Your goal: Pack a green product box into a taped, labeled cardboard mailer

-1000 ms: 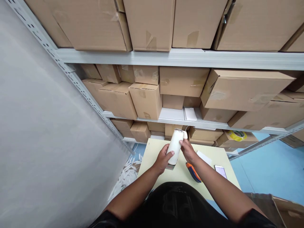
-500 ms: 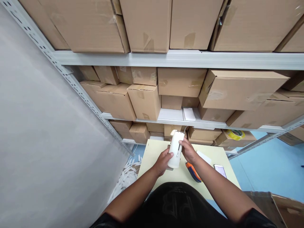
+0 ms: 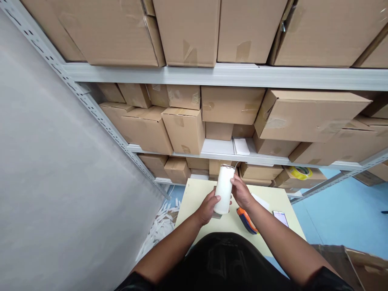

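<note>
Between my two hands a white cylinder [image 3: 224, 190] with a metallic-looking rim at its top is held up over the pale table. My left hand [image 3: 208, 206] is wrapped round its lower left side, thumb across the front. On the upper right side, my right hand [image 3: 239, 190] grips it with the thumb on its edge; its other fingers are partly hidden behind. A plain white face is turned to me. Below the cylinder, a small grey piece [image 3: 216, 216] shows in part. An orange and dark blue object [image 3: 247, 220] lies on the table beside my right forearm.
The pale yellow table [image 3: 194, 192] also carries a phone [image 3: 280, 218]. Shelves ahead hold cardboard boxes [image 3: 183, 129], with a roll of yellow tape [image 3: 300, 173] on one. White scraps [image 3: 160, 226] lie on the floor at left. An open carton [image 3: 363, 262] stands at lower right.
The white cylinder has been turned in my hands: its dark lettering, slot and the flap at its top have gone from sight, and a plain side faces me. Both hands stay on it.
</note>
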A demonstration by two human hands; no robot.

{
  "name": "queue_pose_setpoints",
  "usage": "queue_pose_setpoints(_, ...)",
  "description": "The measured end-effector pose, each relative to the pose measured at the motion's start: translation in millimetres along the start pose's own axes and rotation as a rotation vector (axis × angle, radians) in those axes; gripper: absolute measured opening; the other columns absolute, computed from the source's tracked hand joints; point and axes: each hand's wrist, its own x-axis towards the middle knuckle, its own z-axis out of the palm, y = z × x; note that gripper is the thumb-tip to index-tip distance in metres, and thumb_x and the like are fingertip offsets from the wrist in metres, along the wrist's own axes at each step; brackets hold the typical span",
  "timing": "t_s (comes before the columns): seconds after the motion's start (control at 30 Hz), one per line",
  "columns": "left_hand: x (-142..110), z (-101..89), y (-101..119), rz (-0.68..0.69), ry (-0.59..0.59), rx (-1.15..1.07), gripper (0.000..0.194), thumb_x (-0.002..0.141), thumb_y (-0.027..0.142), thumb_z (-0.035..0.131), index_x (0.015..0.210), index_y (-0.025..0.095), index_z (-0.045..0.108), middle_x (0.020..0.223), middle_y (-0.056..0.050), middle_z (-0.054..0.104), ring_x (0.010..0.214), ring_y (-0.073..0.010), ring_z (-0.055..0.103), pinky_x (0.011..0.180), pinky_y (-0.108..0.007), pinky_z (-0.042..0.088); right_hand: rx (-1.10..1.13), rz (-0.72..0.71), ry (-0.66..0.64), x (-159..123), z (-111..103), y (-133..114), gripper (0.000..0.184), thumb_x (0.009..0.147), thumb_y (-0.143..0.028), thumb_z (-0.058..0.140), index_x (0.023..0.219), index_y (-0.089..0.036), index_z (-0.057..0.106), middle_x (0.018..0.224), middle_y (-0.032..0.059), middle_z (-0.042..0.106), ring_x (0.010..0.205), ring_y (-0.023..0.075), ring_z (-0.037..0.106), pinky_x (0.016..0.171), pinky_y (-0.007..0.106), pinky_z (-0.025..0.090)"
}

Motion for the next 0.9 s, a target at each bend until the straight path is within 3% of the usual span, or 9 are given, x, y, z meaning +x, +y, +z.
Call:
queue_pose_setpoints(0.13,4,-1.3,-4,0.089,0.026,0.086,0.07,0.083,0.061,0.075,0.133,0.018,0.055,0.123,-0.014,0.067,0.109,-0.0292,0.065,0.091,-0.04,0.051,-0.059,-0.104,0.094,7,2,2,0.046,0.076,-0.051,0.081,0.111,-0.025,0.065,0.093,0.0023,0.072,0.075,0.0199,0.064,0.067,0.032,0.052)
queue_pose_setpoints(0.23,10,3.1,-5,0.21,0.18,0.255,0.081,0.073,0.055,0.088,0.135,0.021,0.05,0.129,-0.012,0.063,0.11,-0.0268,0.064,0.091,-0.037,0.051,-0.134,-0.196,0.215,17,5,6,0.056,0.068,-0.049,0.09,0.109,-0.026,0.06,0.098,0.0024,0.071,0.087,0.0211,0.065,0.078,0.034,0.053)
queue_pose_setpoints(0.33,13,5.7,-2,0.27,0.288,0.303,0.075,0.071,0.051,0.09,0.128,0.022,0.051,0.13,-0.012,0.062,0.106,-0.0249,0.065,0.089,-0.035,0.052,-0.179,-0.226,0.296,20,7,12,0.06,0.064,-0.048,0.092,0.106,-0.027,0.055,0.096,0.0013,0.068,0.088,0.0214,0.064,0.079,0.035,0.053)
queue_pose_setpoints(0.5,13,0.0,1,0.234,0.215,0.188,0.056,0.086,0.052,0.074,0.128,0.018,0.059,0.124,-0.011,0.069,0.108,-0.0275,0.065,0.089,-0.036,0.052,-0.099,-0.168,0.193,11,6,17,0.045,0.081,-0.052,0.076,0.113,-0.026,0.061,0.103,0.004,0.072,0.095,0.0246,0.066,0.082,0.036,0.053)
queue_pose_setpoints(0.63,15,-3.7,-3,0.166,0.155,0.135,0.06,0.091,0.058,0.064,0.132,0.015,0.061,0.124,-0.013,0.07,0.111,-0.0306,0.065,0.092,-0.039,0.051,-0.101,-0.064,0.163,10,4,16,0.036,0.081,-0.052,0.073,0.103,-0.024,0.067,0.092,0.0031,0.074,0.087,0.0266,0.067,0.076,0.037,0.052)
queue_pose_setpoints(0.8,19,0.9,-5,0.275,0.255,0.308,0.085,0.075,0.052,0.086,0.144,0.022,0.046,0.141,-0.014,0.057,0.121,-0.0298,0.06,0.101,-0.04,0.049,-0.149,-0.193,0.303,21,3,14,0.051,0.069,-0.048,0.088,0.105,-0.026,0.059,0.099,0.0031,0.072,0.091,0.0238,0.066,0.08,0.036,0.053)
queue_pose_setpoints(0.9,18,3.1,-1,0.257,0.265,0.331,0.079,0.075,0.049,0.086,0.139,0.022,0.049,0.134,-0.013,0.061,0.117,-0.0287,0.062,0.097,-0.04,0.051,-0.176,-0.217,0.281,20,2,10,0.052,0.071,-0.05,0.087,0.107,-0.027,0.058,0.099,0.0026,0.07,0.093,0.0235,0.065,0.081,0.035,0.053)
